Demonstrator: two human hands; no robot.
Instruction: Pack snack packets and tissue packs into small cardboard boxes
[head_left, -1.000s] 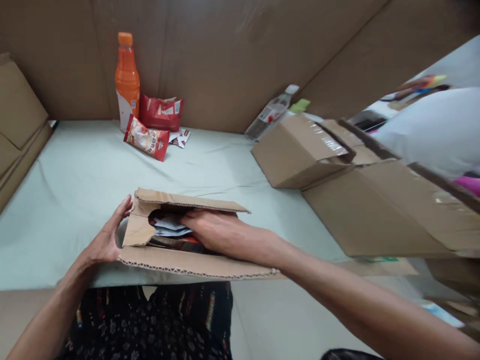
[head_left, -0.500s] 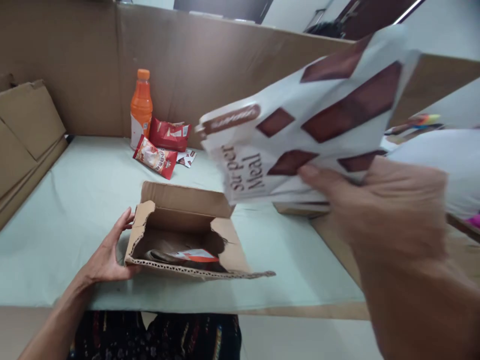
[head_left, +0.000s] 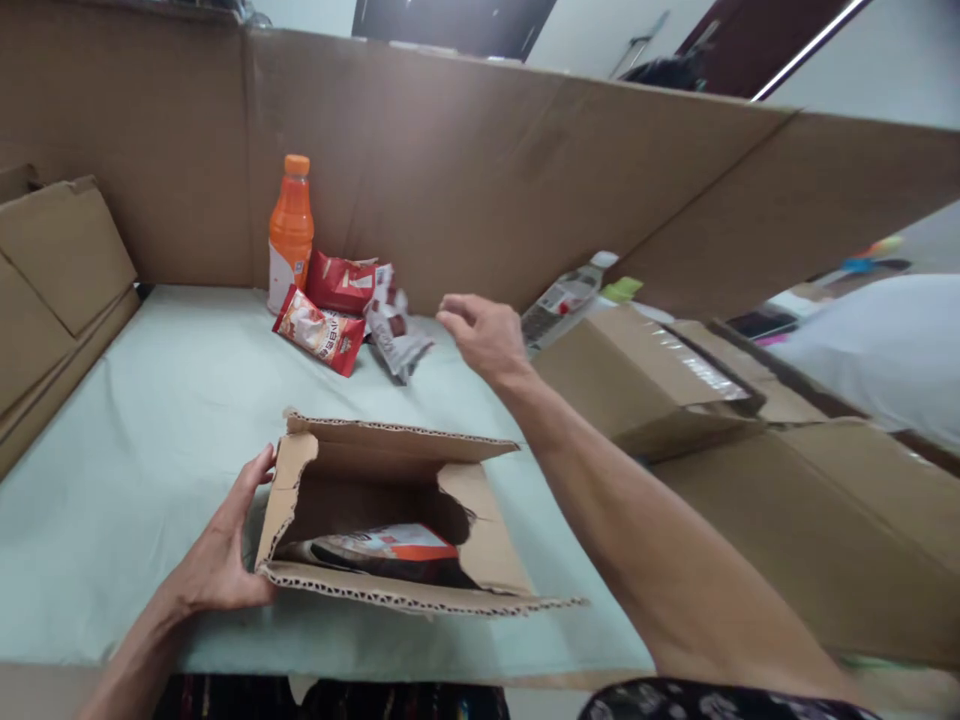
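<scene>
My left hand point(head_left: 225, 550) grips the left side of an open cardboard box point(head_left: 484, 530), fingers behind its torn flap and thumb near the front corner. Inside the box lies a packet point(head_left: 397, 542) with white, orange and dark parts, partly hidden by the front wall. My right hand point(head_left: 487, 335) is stretched out over the far part of the table, fingers curled together with nothing in them. Just left of it, apart from the fingers, is a blurred white-and-brown packet point(head_left: 394, 335). Beside that lie a red packet point(head_left: 341, 283) and a red-and-white snack packet point(head_left: 319, 332).
An orange drink bottle point(head_left: 291, 235) stands against the cardboard wall point(head_left: 450, 170) at the back. A clear bottle point(head_left: 566, 300) leans at the right, behind cardboard boxes point(head_left: 637, 370). Folded cardboard point(head_left: 64, 260) stands at the left. Pale green cloth point(head_left: 165, 400) covers the table.
My right hand has moved forward and left and let go of the white-and-brown packet, now near the red packets. My left hand stays on the box.
</scene>
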